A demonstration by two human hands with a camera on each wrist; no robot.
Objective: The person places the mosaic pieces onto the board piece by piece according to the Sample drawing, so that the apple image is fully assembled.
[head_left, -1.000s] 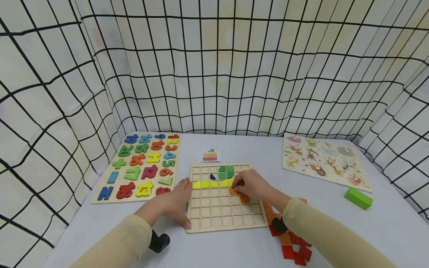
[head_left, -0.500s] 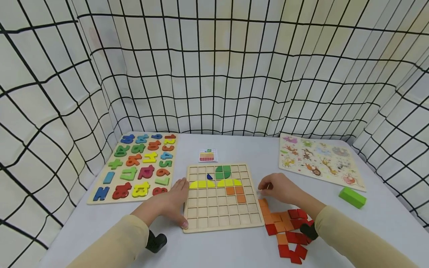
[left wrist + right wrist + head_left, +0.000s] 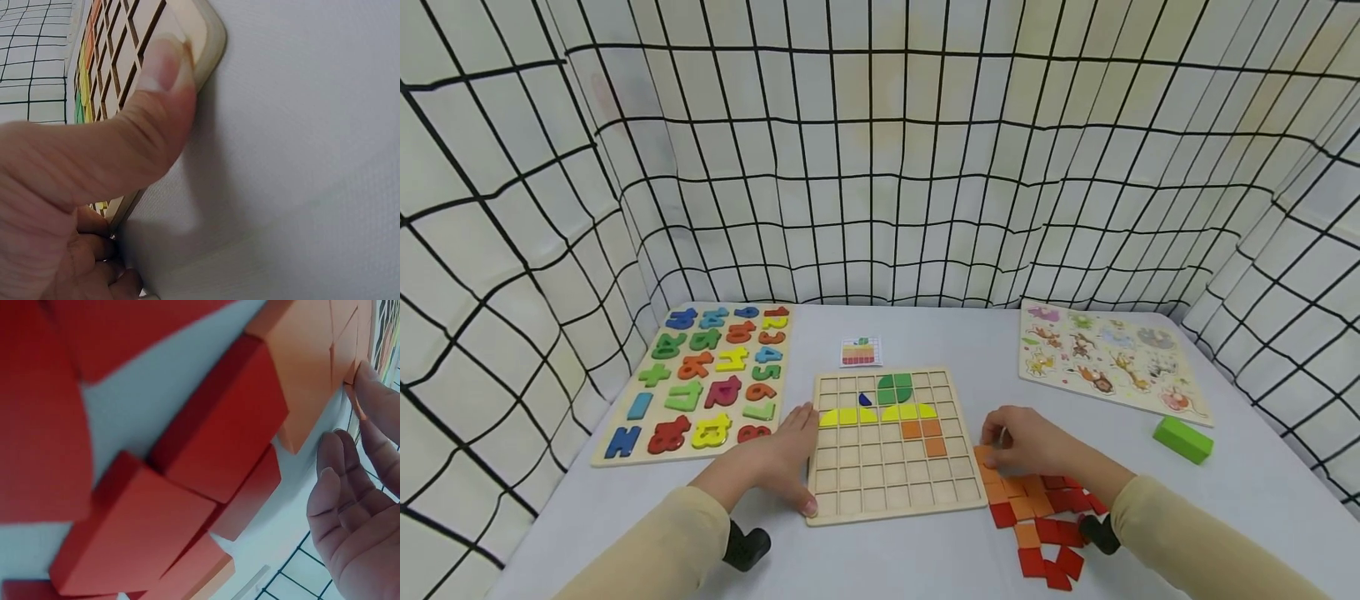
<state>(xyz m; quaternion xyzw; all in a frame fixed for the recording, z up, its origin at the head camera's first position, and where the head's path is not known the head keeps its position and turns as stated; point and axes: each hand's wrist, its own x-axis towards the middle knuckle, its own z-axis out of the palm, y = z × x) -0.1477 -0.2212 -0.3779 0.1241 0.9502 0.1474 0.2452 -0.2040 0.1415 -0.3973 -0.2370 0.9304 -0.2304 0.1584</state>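
Note:
A wooden grid board point(image 3: 883, 481) lies before me with green, yellow, blue and orange pieces set in its upper squares. My left hand point(image 3: 775, 467) rests along the board's left edge, its thumb point(image 3: 164, 69) on the near corner and the fingers stretched toward the far end. Right of the board, my right hand point(image 3: 1028, 442) is at a cluster of orange and red square tiles. Thumb and forefinger there pinch an orange tile point(image 3: 355, 402), seen edge-on in the right wrist view; the other fingers are loosely bent. Red tiles point(image 3: 1032, 562) lie nearer my body.
A picture card point(image 3: 860, 352) lies beyond the board. A letter-and-number puzzle point(image 3: 651, 417) is at the left, an animal puzzle point(image 3: 1112, 354) at the back right. A green block point(image 3: 1183, 440) sits at the right. Black netting surrounds the table's far and side edges.
My right hand has moved from the board right to the tile cluster and now pinches an orange tile. Three orange tiles show in the board's squares. My left hand stays at its edge.

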